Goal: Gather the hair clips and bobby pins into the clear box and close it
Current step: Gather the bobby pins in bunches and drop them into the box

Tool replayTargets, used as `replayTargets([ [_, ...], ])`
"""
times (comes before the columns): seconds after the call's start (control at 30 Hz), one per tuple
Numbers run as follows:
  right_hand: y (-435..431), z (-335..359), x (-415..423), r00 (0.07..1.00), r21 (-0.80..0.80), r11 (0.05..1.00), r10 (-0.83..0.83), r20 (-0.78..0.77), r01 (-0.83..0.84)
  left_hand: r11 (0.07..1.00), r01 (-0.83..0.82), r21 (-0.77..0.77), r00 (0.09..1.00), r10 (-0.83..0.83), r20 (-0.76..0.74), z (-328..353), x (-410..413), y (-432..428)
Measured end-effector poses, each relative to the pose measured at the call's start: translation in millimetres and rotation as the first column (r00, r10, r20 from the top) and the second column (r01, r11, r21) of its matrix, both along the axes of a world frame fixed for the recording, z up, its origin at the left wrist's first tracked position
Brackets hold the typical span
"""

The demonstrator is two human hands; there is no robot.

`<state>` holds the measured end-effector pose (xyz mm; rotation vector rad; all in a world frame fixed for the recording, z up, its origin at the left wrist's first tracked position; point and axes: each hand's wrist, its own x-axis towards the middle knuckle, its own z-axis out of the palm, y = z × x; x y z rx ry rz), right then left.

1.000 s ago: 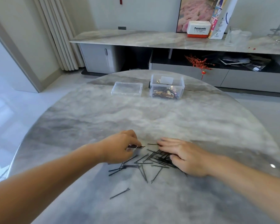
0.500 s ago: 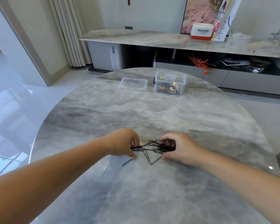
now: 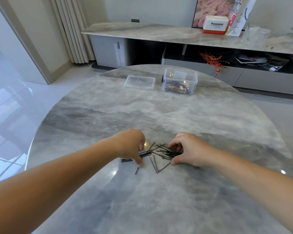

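Observation:
A heap of black bobby pins (image 3: pixel 161 152) lies on the round marble table (image 3: pixel 159 115), pressed together between my two hands. My left hand (image 3: pixel 131 145) curls over the heap's left end, thumb down on the table, fingers on several pins. My right hand (image 3: pixel 189 150) cups the right end, fingers closed around a bunch of pins. One pin (image 3: pixel 136 170) lies apart, just in front of my left thumb. At the far side stands the clear box (image 3: pixel 179 81), open, with coloured hair clips inside. Its clear lid (image 3: pixel 139 82) lies flat to the left of it.
Behind the table runs a long marble sideboard (image 3: pixel 159 33) with a white and red Panasonic box (image 3: pixel 215 24) and a clear glass (image 3: pixel 251 34). The table edge curves close to the box. A glossy white floor lies to the left.
The scattered pins have been swept into one tight heap as both hands drew toward each other. My right hand went from flat on the pins to curled around them.

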<state>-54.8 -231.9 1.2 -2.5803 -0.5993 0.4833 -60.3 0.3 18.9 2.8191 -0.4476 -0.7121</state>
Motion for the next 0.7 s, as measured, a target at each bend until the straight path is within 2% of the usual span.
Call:
replayTargets([
  [0.27,0.3,0.6,2.6,0.995,0.023,0.996,-0.083,-0.058,0.085,0.99,-0.087,-0.115,0.995,0.082,-0.052,-0.4,5.3,-2.0],
  [0.7,1.6,7.2,3.3,0.999,-0.058,0.998,-0.019,-0.044,0.017,0.98,-0.094,-0.175,0.996,0.093,-0.014,-3.7,1.6,-3.6],
])
